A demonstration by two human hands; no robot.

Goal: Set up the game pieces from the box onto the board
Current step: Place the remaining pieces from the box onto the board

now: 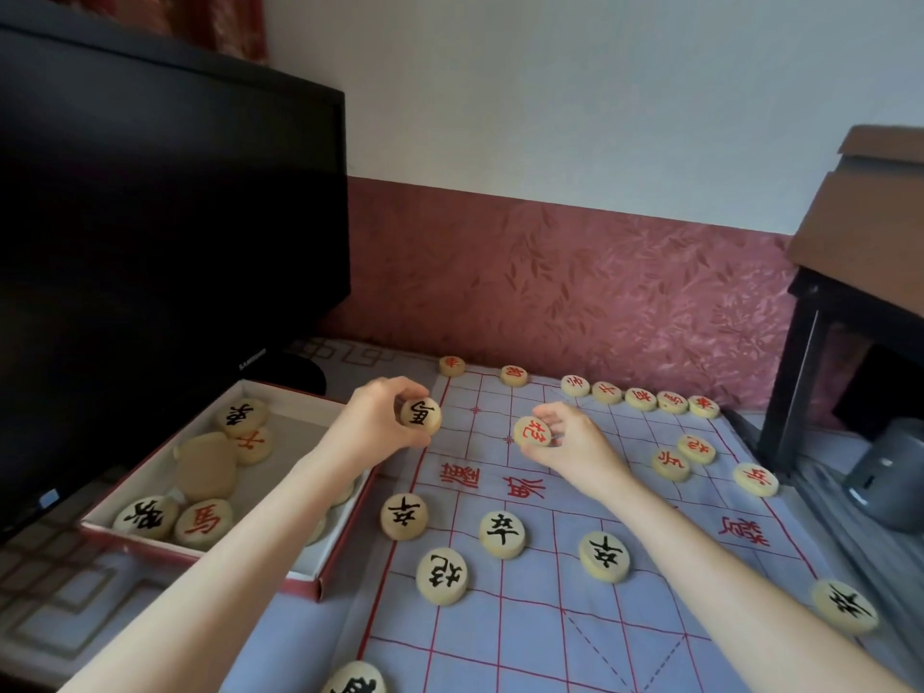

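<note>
Standing on the left is a big black screen [165, 217], the biggest thing here. Next in size is the board [575, 617], a pale blue cloth with red lines that lies flat on the table. A brown cardboard carton [870, 217] sits up high on the right.

The box [320, 572] is shallow, with a red rim. It sits right up against the left side of the board, in front of the screen. Some round pieces are still in it, such as one with a red mark [204, 523] near the front. One more lies face down.

The left hand [375, 422] is up in the air, over the spot where the box meets the board. Its fingers and thumb are curled round a black-marked piece [421, 416], with the mark facing the camera. The right hand [570, 442] is over the far half of the board. It pinches a red-marked piece [533, 432] between its fingertips. I cannot tell if that piece touches the board.

A row of small red pieces [640, 398] runs along the far edge of the board. Three more red ones sit a little nearer on the right. Black pieces [502, 534] lie in a loose line on the near half, well apart from each other.
</note>
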